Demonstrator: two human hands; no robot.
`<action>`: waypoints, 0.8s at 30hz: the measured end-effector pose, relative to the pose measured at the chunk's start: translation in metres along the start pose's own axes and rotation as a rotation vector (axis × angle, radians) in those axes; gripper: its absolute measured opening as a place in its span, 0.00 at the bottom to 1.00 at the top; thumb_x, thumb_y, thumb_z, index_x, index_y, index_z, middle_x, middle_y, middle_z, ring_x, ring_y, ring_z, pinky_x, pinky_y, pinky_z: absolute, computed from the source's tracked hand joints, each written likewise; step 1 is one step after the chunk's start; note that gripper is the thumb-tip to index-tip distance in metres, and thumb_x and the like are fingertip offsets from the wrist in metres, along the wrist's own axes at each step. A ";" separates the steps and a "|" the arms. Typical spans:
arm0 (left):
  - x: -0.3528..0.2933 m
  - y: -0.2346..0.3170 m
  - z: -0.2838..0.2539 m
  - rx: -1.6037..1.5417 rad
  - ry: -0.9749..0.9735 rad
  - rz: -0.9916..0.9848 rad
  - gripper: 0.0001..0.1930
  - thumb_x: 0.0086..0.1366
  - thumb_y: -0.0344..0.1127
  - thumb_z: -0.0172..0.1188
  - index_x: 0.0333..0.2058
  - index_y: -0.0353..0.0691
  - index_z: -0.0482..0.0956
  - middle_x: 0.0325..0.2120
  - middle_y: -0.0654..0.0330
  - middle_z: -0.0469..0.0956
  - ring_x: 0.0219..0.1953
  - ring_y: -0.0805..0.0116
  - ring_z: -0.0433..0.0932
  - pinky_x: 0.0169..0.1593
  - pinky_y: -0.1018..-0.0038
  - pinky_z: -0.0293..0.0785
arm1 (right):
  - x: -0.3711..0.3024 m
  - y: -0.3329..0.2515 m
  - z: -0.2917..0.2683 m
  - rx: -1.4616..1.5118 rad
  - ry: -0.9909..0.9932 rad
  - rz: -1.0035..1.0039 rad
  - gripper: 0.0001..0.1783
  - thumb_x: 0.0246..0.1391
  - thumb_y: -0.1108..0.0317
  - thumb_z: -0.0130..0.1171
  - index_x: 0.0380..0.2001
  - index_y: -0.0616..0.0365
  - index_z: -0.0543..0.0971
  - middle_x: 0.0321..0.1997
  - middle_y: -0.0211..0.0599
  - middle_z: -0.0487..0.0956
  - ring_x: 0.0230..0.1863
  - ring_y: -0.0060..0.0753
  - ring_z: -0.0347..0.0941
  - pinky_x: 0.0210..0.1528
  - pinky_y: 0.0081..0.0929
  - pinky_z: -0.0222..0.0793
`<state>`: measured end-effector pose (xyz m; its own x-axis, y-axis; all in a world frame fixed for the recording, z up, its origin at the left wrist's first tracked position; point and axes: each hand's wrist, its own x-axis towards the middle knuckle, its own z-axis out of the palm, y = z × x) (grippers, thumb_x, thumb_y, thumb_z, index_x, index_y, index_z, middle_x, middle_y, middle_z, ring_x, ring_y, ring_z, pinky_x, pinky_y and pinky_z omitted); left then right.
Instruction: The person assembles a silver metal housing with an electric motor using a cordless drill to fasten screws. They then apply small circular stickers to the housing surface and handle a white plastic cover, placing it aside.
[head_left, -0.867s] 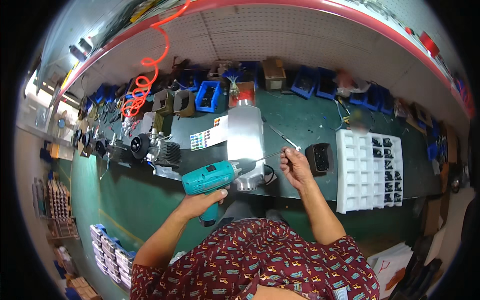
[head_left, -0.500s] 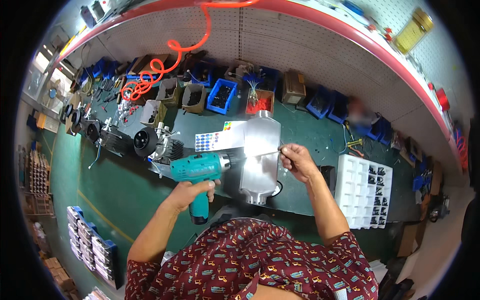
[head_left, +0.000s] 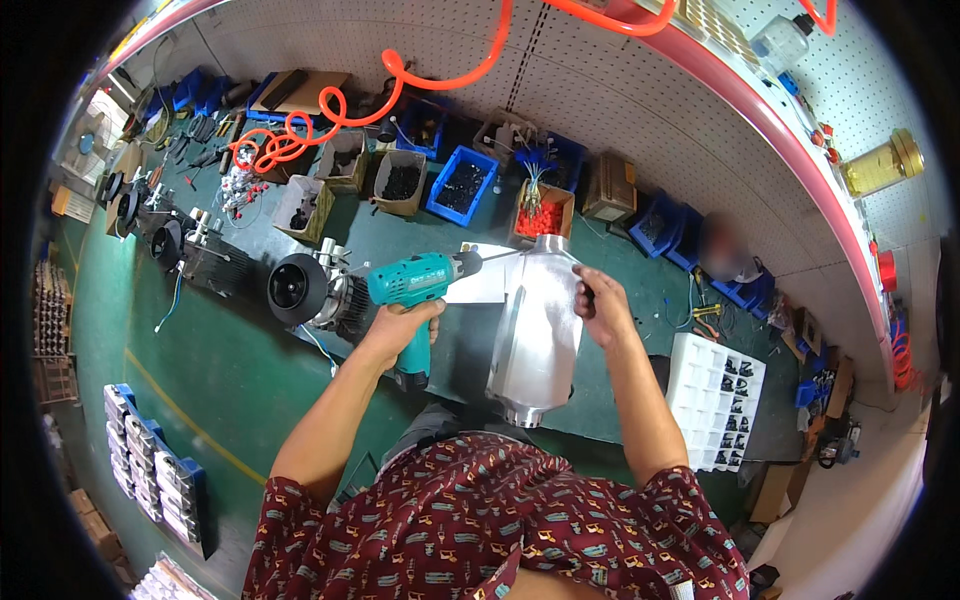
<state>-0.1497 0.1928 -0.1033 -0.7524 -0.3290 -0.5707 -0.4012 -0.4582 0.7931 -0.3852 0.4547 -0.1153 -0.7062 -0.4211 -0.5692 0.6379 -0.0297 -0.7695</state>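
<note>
My left hand [head_left: 402, 328] is wrapped round the grip of a teal cordless drill [head_left: 412, 278], which points right. Its long thin bit [head_left: 500, 255] reaches toward the upper end of a silver metal housing [head_left: 537, 335] lying on the bench in front of me. The housing has a short round neck at each end. Along the housing's upper right edge is my right hand [head_left: 603, 310], its fingers curled and drawn together. What those fingers hold, if anything, is hidden. A white sheet [head_left: 478, 290] lies partly behind the drill and housing.
Black fan motor units [head_left: 305, 290] stand to the left. Behind are a blue bin [head_left: 463, 186] of dark parts and a box of red pieces [head_left: 541, 215]. A white tray [head_left: 690, 400] with black parts lies right. An orange coiled hose [head_left: 400, 75] hangs above.
The drill has risen and moved right, its bit now higher by the housing's upper end. My right hand has left the bit tip for the housing's right edge. The view has shifted.
</note>
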 end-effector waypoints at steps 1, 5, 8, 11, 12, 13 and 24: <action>0.008 -0.003 -0.002 0.009 -0.005 -0.011 0.09 0.65 0.35 0.66 0.40 0.39 0.80 0.26 0.63 0.78 0.26 0.72 0.78 0.31 0.72 0.79 | -0.006 0.005 -0.005 0.022 0.021 0.018 0.10 0.66 0.66 0.58 0.44 0.60 0.80 0.26 0.24 0.71 0.23 0.16 0.63 0.23 0.17 0.60; 0.021 -0.004 -0.005 0.062 -0.011 -0.016 0.08 0.65 0.35 0.66 0.40 0.40 0.81 0.24 0.63 0.78 0.24 0.72 0.77 0.29 0.72 0.77 | -0.028 0.025 -0.017 0.093 0.111 0.068 0.09 0.66 0.66 0.58 0.44 0.60 0.79 0.26 0.23 0.71 0.23 0.18 0.64 0.24 0.18 0.60; 0.023 0.014 -0.002 0.178 -0.009 -0.022 0.09 0.64 0.36 0.66 0.39 0.39 0.81 0.23 0.62 0.78 0.22 0.72 0.76 0.27 0.73 0.74 | -0.037 0.040 -0.029 0.136 0.140 0.087 0.08 0.65 0.66 0.59 0.42 0.58 0.79 0.26 0.24 0.72 0.23 0.19 0.65 0.24 0.19 0.60; 0.037 0.040 -0.006 0.344 -0.069 0.008 0.11 0.62 0.40 0.65 0.36 0.37 0.83 0.24 0.59 0.81 0.22 0.71 0.77 0.27 0.72 0.72 | -0.042 0.045 -0.032 0.172 0.144 0.109 0.07 0.65 0.66 0.58 0.42 0.57 0.79 0.26 0.24 0.72 0.23 0.19 0.65 0.24 0.19 0.61; 0.033 0.074 0.005 0.547 -0.054 -0.060 0.16 0.60 0.44 0.66 0.33 0.35 0.84 0.27 0.55 0.83 0.26 0.67 0.80 0.32 0.69 0.75 | -0.043 0.045 -0.033 0.186 0.134 0.101 0.07 0.65 0.66 0.58 0.42 0.57 0.79 0.26 0.24 0.72 0.23 0.19 0.65 0.24 0.19 0.61; 0.034 0.096 0.010 0.743 -0.061 0.021 0.20 0.57 0.49 0.67 0.33 0.33 0.84 0.30 0.54 0.84 0.31 0.66 0.81 0.38 0.67 0.77 | -0.043 0.045 -0.030 0.196 0.113 0.095 0.07 0.65 0.66 0.58 0.42 0.57 0.79 0.26 0.24 0.72 0.23 0.20 0.65 0.24 0.20 0.61; 0.094 0.191 0.138 1.661 -0.511 0.310 0.21 0.54 0.43 0.62 0.40 0.31 0.86 0.40 0.44 0.84 0.41 0.51 0.84 0.45 0.59 0.79 | -0.066 0.058 -0.038 0.210 0.175 0.063 0.09 0.65 0.64 0.58 0.44 0.56 0.77 0.26 0.21 0.69 0.24 0.16 0.62 0.24 0.17 0.58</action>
<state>-0.3688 0.1880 0.0243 -0.8396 0.1831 -0.5114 -0.0391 0.9186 0.3932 -0.3136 0.5148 -0.1331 -0.6940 -0.2654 -0.6692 0.7188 -0.2034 -0.6648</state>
